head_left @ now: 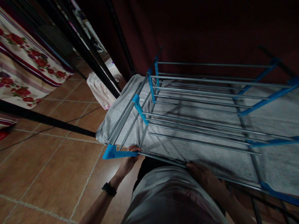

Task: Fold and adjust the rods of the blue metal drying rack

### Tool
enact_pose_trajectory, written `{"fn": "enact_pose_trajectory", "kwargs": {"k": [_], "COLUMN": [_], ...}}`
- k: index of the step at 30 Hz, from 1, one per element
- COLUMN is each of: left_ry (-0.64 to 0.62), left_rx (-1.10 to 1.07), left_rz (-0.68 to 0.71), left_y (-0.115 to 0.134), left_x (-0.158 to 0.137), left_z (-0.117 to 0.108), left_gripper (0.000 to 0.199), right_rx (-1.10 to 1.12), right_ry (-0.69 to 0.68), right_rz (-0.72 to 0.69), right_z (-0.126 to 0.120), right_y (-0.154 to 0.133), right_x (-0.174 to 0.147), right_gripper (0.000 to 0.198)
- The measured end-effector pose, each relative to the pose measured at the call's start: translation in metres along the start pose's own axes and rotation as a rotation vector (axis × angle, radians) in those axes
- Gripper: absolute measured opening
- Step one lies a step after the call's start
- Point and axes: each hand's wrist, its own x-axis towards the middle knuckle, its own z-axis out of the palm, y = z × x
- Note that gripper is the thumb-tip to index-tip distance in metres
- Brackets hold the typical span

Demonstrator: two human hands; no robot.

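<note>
A shoe rack [209,102] of thin metal rods and blue plastic end pieces lies across a grey blanket in front of me. My left hand [132,155] is closed around its near left corner, where a blue end piece [121,153] meets the front rod [161,158]. Farther right along that same rod, my right hand [202,175] is wrapped on it, its fingertips partly hidden. One rod [205,143] lies just behind the front one, and both its ends show free of any blue piece.
The grey blanket [277,124] covers a bed with black metal posts [88,59]. A dark red curtain [198,31] hangs behind it. Left are the tiled floor [51,168], a black cable [70,120], a striped cloth [99,88] and a flowered curtain [35,59].
</note>
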Motion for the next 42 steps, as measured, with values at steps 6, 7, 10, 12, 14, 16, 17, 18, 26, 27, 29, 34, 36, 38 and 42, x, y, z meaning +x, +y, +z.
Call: {"fn": "enact_pose_trajectory", "kwargs": {"k": [6,7,10,12,14,16,17,18,26,27,29,34,36,38,42], "left_ry": [-0.135,-0.142,-0.132,-0.104,-0.095,-0.102,-0.104,-0.106,-0.062,-0.049,-0.032,0.008,0.016,0.017,0.044], "left_rx": [-0.042,-0.048,-0.044,-0.027,-0.026,-0.046,-0.055,-0.052,0.110,0.126,0.140,0.141,0.116,0.084,0.030], "left_rz": [-0.062,-0.081,-0.109,-0.107,-0.113,-0.118,-0.111,-0.095,0.082,0.104,0.123,0.112,0.114,0.110,0.085], "left_y": [0.007,0.008,0.010,0.012,0.014,0.015,0.015,0.015,0.004,0.004,0.003,0.004,0.004,0.003,-0.001], "left_x": [0.009,0.010,0.011,0.010,0.009,0.008,0.007,0.007,0.009,0.009,0.008,0.007,0.006,0.005,0.004], "left_z": [-0.013,-0.013,-0.012,-0.010,-0.008,-0.006,-0.006,-0.006,-0.001,0.000,0.002,0.008,0.009,0.010,0.013], "left_gripper": [0.011,0.011,0.011,0.011,0.010,0.010,0.010,0.010,0.005,0.005,0.006,0.008,0.008,0.008,0.009], "right_rx": [0.026,0.022,0.038,0.053,0.060,0.059,0.056,0.050,0.020,0.016,0.011,0.034,0.046,0.057,0.046], "right_ry": [-0.056,-0.058,-0.073,-0.082,-0.084,-0.085,-0.081,-0.077,-0.067,-0.067,-0.071,-0.082,-0.076,-0.073,-0.050], "right_rz": [0.005,0.006,0.002,-0.002,-0.005,-0.006,-0.007,-0.011,-0.001,0.000,-0.001,0.002,0.003,0.005,-0.008], "right_z": [0.002,0.002,0.002,0.000,-0.001,-0.001,-0.001,-0.001,-0.002,-0.002,-0.002,0.001,0.003,0.004,0.006], "right_y": [0.001,0.001,0.002,0.002,0.003,0.004,0.004,0.004,0.001,0.001,0.002,0.005,0.007,0.008,0.011], "right_x": [-0.001,-0.002,-0.002,-0.003,-0.003,-0.003,-0.003,-0.003,-0.004,-0.004,-0.004,-0.004,-0.005,-0.007,-0.009], "right_gripper": [0.044,0.045,0.045,0.047,0.047,0.046,0.045,0.045,0.044,0.044,0.042,0.037,0.037,0.039,0.040]}}
